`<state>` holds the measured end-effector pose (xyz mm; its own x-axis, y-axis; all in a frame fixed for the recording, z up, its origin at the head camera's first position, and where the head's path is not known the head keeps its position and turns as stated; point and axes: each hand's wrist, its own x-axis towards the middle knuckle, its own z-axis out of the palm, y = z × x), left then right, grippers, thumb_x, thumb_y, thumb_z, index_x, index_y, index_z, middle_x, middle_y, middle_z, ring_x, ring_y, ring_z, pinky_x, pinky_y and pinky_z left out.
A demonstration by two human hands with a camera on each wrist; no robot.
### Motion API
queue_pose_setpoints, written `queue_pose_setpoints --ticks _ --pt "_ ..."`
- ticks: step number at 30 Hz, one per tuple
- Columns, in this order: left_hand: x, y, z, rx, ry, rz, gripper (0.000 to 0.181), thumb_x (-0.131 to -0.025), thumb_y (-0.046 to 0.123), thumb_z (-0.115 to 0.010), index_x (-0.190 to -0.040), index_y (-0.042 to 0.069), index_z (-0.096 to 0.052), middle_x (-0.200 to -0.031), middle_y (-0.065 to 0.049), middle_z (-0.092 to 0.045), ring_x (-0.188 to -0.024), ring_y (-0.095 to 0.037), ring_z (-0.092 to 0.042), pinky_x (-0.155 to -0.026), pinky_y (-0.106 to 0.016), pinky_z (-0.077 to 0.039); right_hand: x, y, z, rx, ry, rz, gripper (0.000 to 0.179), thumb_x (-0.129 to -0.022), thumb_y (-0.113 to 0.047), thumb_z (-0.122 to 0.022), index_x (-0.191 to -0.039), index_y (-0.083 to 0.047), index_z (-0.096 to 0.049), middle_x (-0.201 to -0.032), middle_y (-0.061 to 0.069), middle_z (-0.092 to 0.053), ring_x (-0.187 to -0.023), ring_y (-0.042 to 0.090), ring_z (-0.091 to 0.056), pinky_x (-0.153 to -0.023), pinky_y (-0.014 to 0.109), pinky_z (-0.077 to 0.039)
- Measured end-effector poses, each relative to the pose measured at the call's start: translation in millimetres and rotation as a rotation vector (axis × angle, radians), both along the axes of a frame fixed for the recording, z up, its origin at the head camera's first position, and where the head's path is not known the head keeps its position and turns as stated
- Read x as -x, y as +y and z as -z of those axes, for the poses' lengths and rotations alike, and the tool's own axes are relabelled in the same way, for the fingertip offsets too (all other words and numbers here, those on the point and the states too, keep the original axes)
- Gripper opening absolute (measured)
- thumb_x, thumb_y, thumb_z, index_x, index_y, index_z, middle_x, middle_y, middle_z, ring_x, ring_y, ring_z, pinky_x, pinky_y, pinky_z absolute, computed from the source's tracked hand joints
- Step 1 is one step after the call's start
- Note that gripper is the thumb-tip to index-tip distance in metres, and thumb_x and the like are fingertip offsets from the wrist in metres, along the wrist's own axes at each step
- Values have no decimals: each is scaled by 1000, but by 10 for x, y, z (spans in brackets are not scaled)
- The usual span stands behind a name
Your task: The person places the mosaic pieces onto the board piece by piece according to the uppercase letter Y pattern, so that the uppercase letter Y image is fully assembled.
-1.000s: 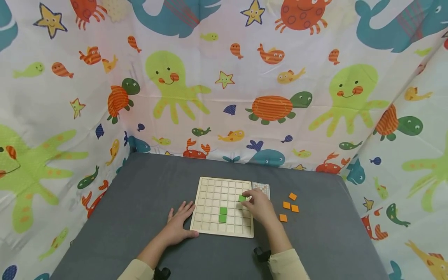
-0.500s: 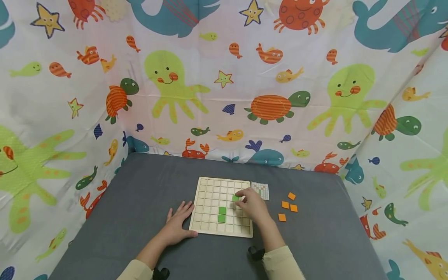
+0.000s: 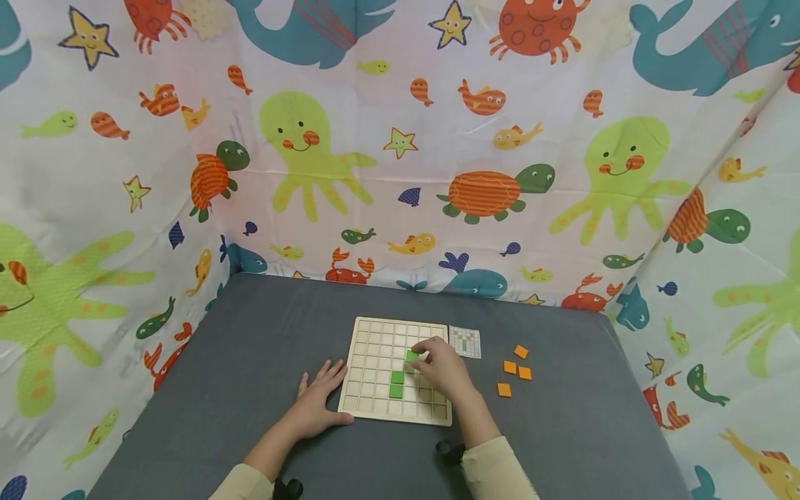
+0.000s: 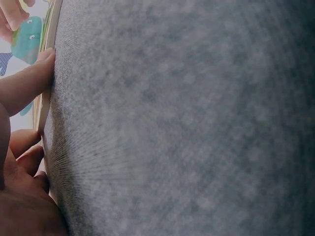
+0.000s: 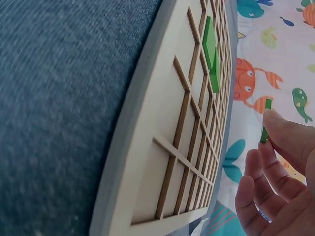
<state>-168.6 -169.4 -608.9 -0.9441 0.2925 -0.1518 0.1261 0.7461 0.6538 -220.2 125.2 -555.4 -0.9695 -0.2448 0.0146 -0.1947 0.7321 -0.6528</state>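
A wooden grid board lies on the grey table, with two green square tiles set one behind the other in its cells. Above the board, my right hand pinches a third green tile between thumb and fingers. In the right wrist view that held tile appears edge-on, apart from the board. My left hand rests with spread fingers at the board's left edge. Its thumb touches the near left corner, as the left wrist view also shows with the thumb against the board's rim.
Several orange square tiles lie scattered on the table to the right of the board. A small card with a printed grid pattern lies by the board's far right corner. A sea-animal curtain surrounds the grey table.
My right hand has moved left over the board, carrying the green tile closer to the two placed tiles. More of the printed card shows now. My left hand has stayed in place.
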Motion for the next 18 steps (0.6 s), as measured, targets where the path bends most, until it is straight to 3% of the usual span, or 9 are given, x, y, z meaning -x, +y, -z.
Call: queue_pose_setpoints --ticks 12,18 --pt "-8 10 -1 -11 4 -4 104 -74 44 -88 -158 11 -35 -167 -8 -26 -157 -35 -10 -118 -70 7 49 -126 88 -22 -30 -19 27 -90 -26 -77 -115 -15 -75 -113 3 -65 -89 16 -63 -68 34 -52" --pt "-7 14 0 -15 -4 -8 105 -74 43 -88 -159 12 -34 -167 -8 -25 -157 -34 -9 -118 -69 9 78 -178 128 -25 -23 -32 26 -89 -26 -79 -112 -15 -76 -107 2 -65 -84 14 -62 -67 33 -52"
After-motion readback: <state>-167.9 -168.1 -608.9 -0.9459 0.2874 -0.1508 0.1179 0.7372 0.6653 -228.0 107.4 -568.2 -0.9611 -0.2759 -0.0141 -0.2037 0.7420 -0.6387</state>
